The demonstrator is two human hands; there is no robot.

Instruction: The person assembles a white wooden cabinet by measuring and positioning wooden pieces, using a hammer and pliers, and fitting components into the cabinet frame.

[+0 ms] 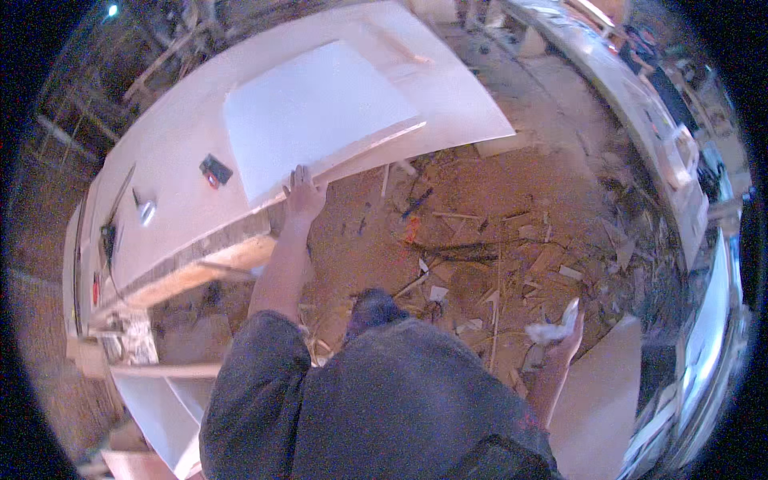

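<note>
My left hand (302, 198) rests at the near edge of a white rectangular panel (312, 116), its fingers stretched out over the rim. The panel lies on a larger pale sheet (460, 100) that covers the workbench. Off to the right and held low, my right hand (566, 344) is closed around a crumpled white cloth or paper (552, 330); which of the two I cannot tell. Left of the panel lies a small dark object with a red part (214, 171). Beyond it is a tool with a shiny metal end (145, 210).
Wood scraps and offcuts (488, 272) litter the brown floor. A long cluttered bench (640, 120) runs down the right side. White-faced boards (164, 408) stand at the lower left, and a pale board (600, 392) leans at the lower right.
</note>
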